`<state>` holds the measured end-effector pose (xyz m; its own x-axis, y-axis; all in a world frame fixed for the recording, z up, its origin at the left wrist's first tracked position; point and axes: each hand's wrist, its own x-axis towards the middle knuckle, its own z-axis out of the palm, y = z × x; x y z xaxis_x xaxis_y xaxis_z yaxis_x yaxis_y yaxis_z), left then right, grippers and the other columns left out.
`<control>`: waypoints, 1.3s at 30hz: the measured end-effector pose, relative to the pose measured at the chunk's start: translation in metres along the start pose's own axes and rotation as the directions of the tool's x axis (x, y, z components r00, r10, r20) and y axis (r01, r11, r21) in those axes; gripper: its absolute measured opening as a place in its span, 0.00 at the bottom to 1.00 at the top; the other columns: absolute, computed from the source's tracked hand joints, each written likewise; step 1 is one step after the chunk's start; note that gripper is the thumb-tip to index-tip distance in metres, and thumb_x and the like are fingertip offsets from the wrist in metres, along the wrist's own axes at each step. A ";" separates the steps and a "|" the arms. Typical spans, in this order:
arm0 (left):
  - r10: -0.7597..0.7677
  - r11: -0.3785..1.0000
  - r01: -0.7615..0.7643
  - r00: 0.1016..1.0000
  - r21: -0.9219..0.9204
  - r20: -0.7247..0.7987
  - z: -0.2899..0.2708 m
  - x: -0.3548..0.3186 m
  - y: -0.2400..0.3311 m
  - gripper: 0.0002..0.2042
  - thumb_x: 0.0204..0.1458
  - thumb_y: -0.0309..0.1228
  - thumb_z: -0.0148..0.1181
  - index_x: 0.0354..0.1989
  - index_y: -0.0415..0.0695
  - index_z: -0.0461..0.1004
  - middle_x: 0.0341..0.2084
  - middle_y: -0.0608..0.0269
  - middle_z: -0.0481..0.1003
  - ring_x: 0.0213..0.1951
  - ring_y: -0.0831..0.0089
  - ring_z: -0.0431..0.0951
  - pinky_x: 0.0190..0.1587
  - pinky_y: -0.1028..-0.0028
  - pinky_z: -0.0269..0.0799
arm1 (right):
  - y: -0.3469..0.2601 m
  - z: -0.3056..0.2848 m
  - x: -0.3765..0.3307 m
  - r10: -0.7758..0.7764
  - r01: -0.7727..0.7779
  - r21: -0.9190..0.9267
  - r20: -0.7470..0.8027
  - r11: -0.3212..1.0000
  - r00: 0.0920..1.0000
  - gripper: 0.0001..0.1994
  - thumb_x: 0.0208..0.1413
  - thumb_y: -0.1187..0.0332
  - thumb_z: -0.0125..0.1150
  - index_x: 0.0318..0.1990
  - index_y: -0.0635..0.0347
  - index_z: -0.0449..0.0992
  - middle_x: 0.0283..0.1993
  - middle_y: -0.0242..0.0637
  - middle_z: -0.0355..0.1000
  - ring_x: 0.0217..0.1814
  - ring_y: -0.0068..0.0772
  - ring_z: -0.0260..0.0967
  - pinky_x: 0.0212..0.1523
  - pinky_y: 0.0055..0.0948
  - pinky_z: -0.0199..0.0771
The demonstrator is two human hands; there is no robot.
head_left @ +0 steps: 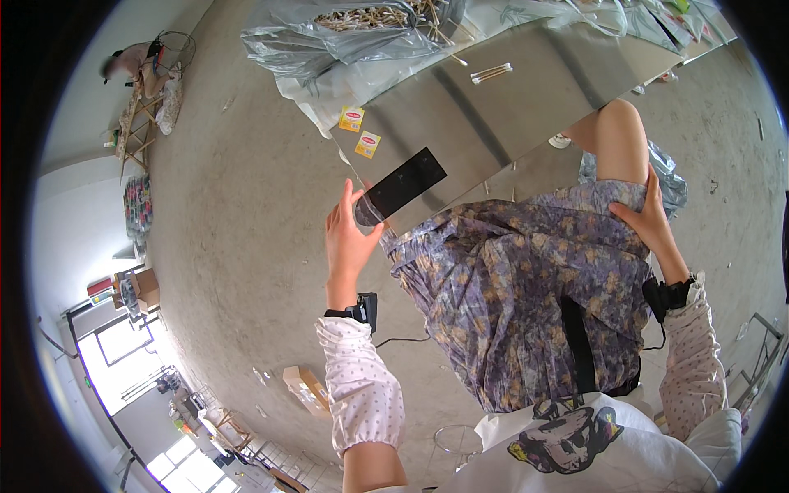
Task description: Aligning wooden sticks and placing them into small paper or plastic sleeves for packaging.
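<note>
My left hand (349, 238) is at the near left corner of a shiny metal tabletop (526, 107). Its thumb and fingers close round the rounded grey end of a flat black rectangular thing (407, 182), which lies slantwise over the table edge; its exact kind is unclear. My right hand (648, 215) rests on the patterned skirt (526, 279) beside my bare knee, thumb spread from the fingers, which are partly hidden round the leg. Two small yellow-and-white cards (352, 119) lie on the left part of the table. Farther back is a little bundle of cotton swabs (491, 74).
A grey plastic bag (296, 45) heaped with loose cotton swabs (370, 16) stands on the far side. Another grey bag (670, 177) hangs by my right knee. On the concrete floor sits a cardboard box (306, 389). Another person (136, 64) is at the far left.
</note>
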<state>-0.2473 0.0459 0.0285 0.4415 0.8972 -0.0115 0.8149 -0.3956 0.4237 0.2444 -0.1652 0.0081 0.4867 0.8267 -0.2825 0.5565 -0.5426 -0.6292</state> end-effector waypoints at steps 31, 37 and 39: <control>-0.073 0.983 0.049 0.988 0.175 0.136 0.042 0.038 0.078 0.44 0.58 0.58 0.53 0.73 0.39 0.46 0.73 0.41 0.43 0.74 0.44 0.41 0.70 0.43 0.42 | -0.140 -0.008 0.031 -0.490 0.495 -0.010 -0.158 0.869 0.857 0.32 0.53 0.74 0.64 0.66 0.61 0.60 0.66 0.49 0.60 0.69 0.52 0.57 0.68 0.42 0.60; 0.171 0.982 -0.177 0.982 -0.072 -0.078 0.017 0.128 0.153 0.28 0.60 0.39 0.58 0.67 0.42 0.61 0.65 0.43 0.62 0.66 0.46 0.60 0.65 0.54 0.59 | -0.159 0.048 0.121 -0.660 0.666 0.025 -0.110 0.746 0.743 0.26 0.51 0.80 0.54 0.61 0.62 0.66 0.62 0.48 0.66 0.71 0.48 0.57 0.70 0.43 0.58; 0.129 0.982 -0.122 0.991 -0.145 0.040 0.014 0.155 0.169 0.26 0.60 0.36 0.58 0.65 0.42 0.64 0.64 0.48 0.63 0.67 0.53 0.60 0.67 0.57 0.56 | -0.162 0.062 0.136 -0.666 0.670 0.011 -0.091 0.742 0.740 0.26 0.51 0.79 0.54 0.61 0.62 0.67 0.63 0.47 0.65 0.72 0.47 0.56 0.71 0.42 0.56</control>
<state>-0.0359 0.1157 0.0860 0.5576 0.8301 0.0065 0.6921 -0.4691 0.5486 0.1783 0.0440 0.0265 0.0508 0.9597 0.2763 0.7316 0.1526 -0.6645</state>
